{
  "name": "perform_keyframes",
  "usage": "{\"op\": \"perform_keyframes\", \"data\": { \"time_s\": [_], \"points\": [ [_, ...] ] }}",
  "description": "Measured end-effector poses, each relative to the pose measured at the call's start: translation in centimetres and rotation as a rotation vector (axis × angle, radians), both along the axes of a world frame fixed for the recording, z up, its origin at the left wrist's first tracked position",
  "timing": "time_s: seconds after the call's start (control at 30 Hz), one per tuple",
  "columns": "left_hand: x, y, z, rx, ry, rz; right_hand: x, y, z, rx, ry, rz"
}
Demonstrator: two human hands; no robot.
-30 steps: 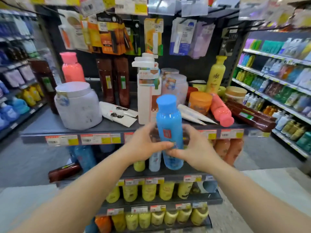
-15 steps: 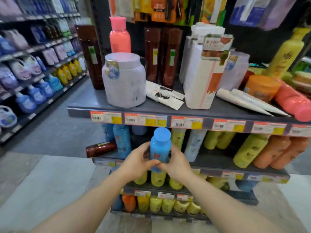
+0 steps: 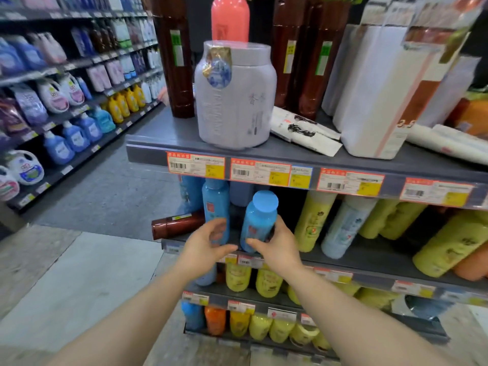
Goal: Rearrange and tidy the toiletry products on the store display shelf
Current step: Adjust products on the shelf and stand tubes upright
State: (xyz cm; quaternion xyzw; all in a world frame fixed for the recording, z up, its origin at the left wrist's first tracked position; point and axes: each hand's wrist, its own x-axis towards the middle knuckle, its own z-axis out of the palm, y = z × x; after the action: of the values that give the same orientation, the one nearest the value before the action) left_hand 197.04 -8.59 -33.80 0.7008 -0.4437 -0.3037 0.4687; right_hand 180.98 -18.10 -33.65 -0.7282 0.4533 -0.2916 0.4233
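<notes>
Blue plastic bottle with round blue cap [image 3: 260, 223] has come down from chest height in front of the top shelf a second ago to the second shelf [image 3: 375, 260], now tilted with its cap leaning right, base at or just above the shelf's front edge; can't tell if it's fully seated. Right hand [image 3: 277, 248] grips its lower body, thumb across the front, fingers wrapped behind. Left hand [image 3: 204, 245] has let go since half a second back: fingers loosely curved, nothing in them, hovering just in front of a second blue bottle with red label [image 3: 215, 207] standing upright to the left; can't tell if it touches that one. So the two-handed carry is now one-handed placement beside matching blue stock, which looks like the right slot. Likely next: stand it straight, push back. Dark brown bottle [image 3: 178, 224] lies on its side at the shelf's left end, untidied. Yellow bottles [image 3: 314, 220] lean to the right. White round jar [image 3: 235, 96] sits on the top shelf.
</notes>
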Motion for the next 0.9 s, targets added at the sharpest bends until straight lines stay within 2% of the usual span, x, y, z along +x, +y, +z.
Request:
{"op": "perform_keyframes", "data": {
  "time_s": [0.2, 0.4, 0.9],
  "points": [
    [2.7, 1.8, -0.3, 0.021, 0.037, 0.076, 2.5, -1.1, -0.2, 0.021, 0.019, -0.033],
    [3.3, 2.6, -0.1, 0.060, -0.006, 0.113, 3.5, -1.8, -0.1, -0.012, 0.051, -0.014],
    [4.0, 2.5, 0.7, 0.053, 0.029, 0.095, 3.9, -2.3, 0.1, 0.006, 0.076, 0.042]
  ]
}}
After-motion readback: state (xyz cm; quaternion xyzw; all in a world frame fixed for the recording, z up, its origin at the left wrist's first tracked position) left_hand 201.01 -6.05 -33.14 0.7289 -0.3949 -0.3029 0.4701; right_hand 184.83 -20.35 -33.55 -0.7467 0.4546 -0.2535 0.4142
